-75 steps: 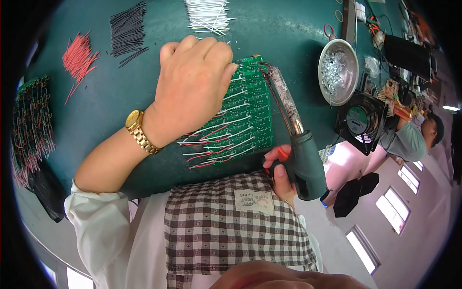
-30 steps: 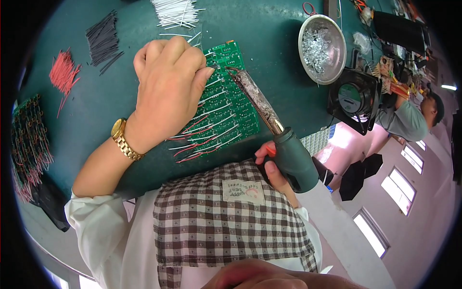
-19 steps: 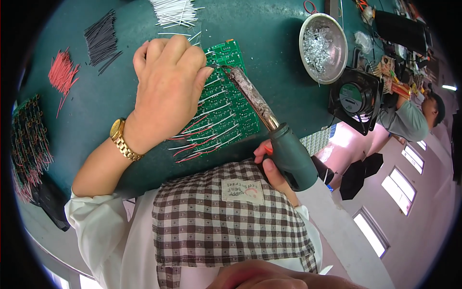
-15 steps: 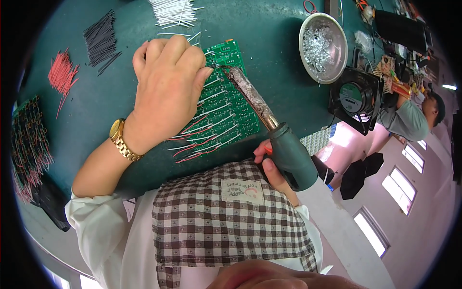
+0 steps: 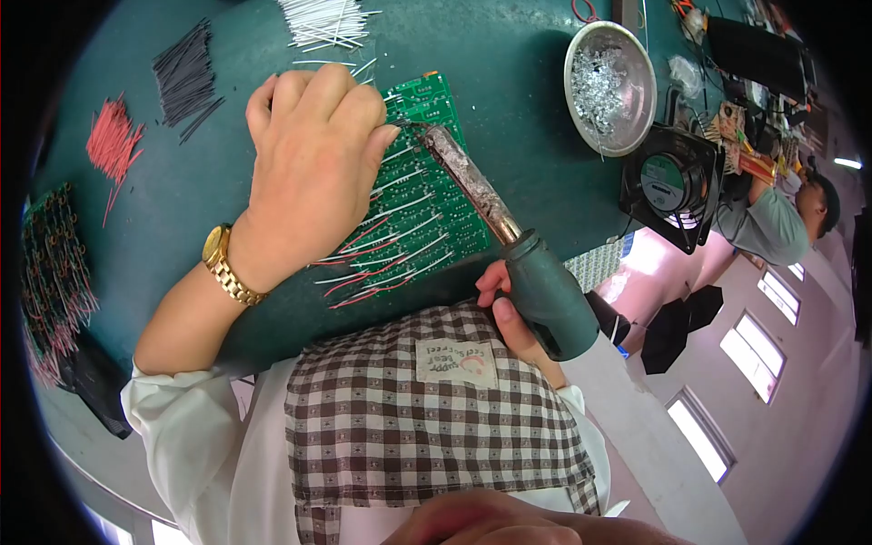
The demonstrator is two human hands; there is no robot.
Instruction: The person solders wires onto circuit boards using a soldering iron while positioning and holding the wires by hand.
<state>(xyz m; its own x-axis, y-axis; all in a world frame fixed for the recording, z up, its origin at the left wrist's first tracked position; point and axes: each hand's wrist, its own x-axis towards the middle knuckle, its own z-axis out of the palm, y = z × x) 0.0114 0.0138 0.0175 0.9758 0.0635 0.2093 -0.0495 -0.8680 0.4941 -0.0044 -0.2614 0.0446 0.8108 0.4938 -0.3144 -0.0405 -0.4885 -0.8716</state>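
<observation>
Iron (image 5: 552,295) shifted leftward, board (image 5: 454,204) between hands (image 5: 313,173) (image 5: 513,318)

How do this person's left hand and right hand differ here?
The left hand shows its whole back, while the right hand is partly hidden by the soldering iron it holds. The left hand overlaps the green circuit board; the right hand is clear of it. A gold watch sits by the left hand; none shows by the right hand. Both are bare.
</observation>
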